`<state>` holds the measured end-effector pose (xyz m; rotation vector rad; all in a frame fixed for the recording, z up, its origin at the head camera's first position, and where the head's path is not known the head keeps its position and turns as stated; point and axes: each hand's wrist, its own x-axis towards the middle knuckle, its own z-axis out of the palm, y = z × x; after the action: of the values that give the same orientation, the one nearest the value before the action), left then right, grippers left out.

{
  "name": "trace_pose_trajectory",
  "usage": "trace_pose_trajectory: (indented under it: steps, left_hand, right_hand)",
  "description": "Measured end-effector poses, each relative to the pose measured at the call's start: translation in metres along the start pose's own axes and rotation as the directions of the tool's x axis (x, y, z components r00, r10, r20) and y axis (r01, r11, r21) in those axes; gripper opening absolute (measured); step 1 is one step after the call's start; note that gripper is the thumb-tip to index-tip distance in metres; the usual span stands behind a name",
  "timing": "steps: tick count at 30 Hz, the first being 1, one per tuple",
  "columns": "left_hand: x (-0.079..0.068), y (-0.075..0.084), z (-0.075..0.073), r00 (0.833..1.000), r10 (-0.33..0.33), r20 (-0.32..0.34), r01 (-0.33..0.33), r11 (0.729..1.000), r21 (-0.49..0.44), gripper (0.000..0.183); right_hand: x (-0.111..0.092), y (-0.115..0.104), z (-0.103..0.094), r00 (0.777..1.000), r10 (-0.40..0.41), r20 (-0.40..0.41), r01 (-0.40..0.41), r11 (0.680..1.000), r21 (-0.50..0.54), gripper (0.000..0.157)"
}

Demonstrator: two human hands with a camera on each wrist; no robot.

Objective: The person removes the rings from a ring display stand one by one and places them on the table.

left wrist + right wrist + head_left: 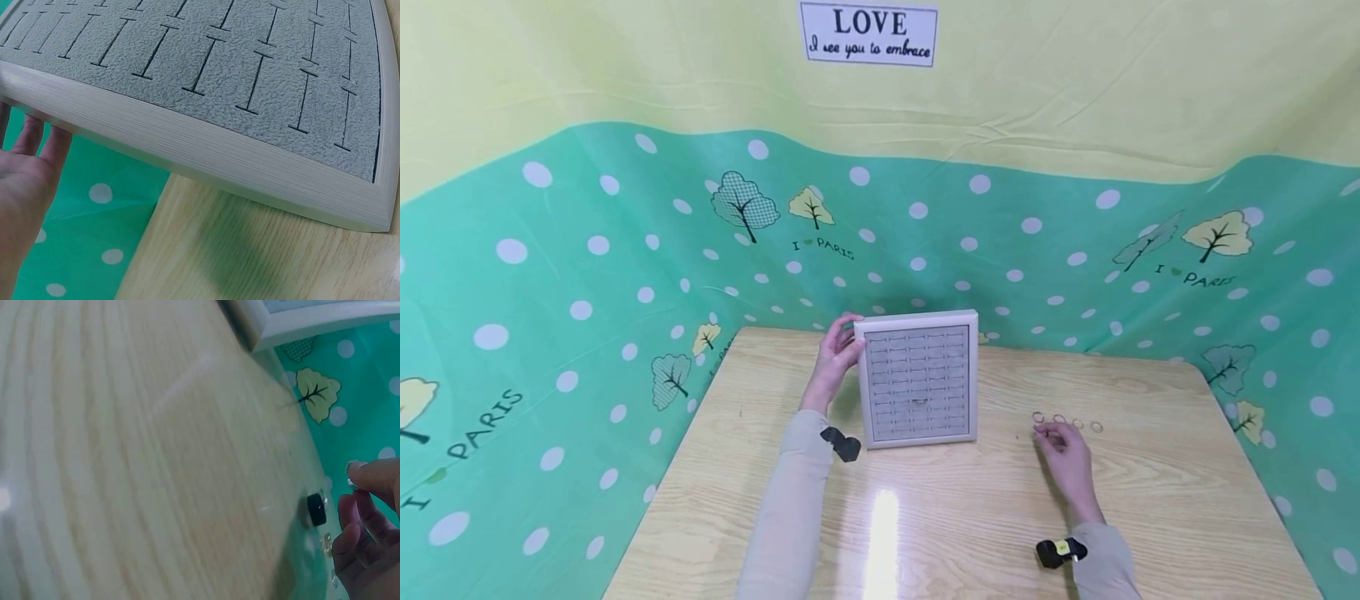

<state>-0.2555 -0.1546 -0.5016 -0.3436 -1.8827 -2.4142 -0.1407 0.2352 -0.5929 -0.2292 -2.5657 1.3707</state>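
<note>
A ring display tray (917, 379), pale-framed with grey slotted foam, stands upright on the table. My left hand (835, 360) grips its upper left edge, thumb in front and the other fingers behind. One ring (920, 402) sits in a slot in the lower middle of the foam. To the right, my right hand (1067, 462) is low over the table beside a row of several rings (1078, 423). Its thumb and index finger pinch a small silvery ring (352, 483) in the right wrist view. Near those fingers a dark ring (317, 509) stands on the table.
The wooden table (1000, 517) carries a bright light reflection near the front. Green dotted cloth (917, 212) hangs behind it and at both sides. A black wrist camera (1060, 552) is on my right wrist, another (841, 444) on my left.
</note>
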Motion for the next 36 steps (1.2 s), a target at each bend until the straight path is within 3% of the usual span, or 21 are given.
trace_pose_trajectory:
  steps: [13,20,26,36]
  left_hand:
    - [0.001,-0.001,0.000,1.000,-0.010,0.004,0.010,1.000,-0.008,0.042]
    - [-0.006,0.022,0.007,0.999,-0.037,0.024,0.038,0.999,-0.024,0.043]
    - [-0.006,0.022,0.007,0.999,-0.036,0.022,0.037,0.999,-0.024,0.042]
    - [-0.005,0.022,0.007,0.999,-0.041,0.014,0.041,0.999,-0.030,0.040]
  right_hand:
    - [0.003,0.024,-0.013,0.997,0.031,-0.064,-0.031,0.999,-0.011,0.014]
    - [0.007,0.031,-0.016,0.995,0.031,-0.092,-0.038,0.997,-0.074,0.011]
    - [0.007,0.037,-0.015,0.993,0.066,-0.096,-0.078,0.989,-0.128,0.010]
    - [0.009,0.040,-0.015,0.990,0.098,-0.097,-0.109,0.988,-0.111,0.012]
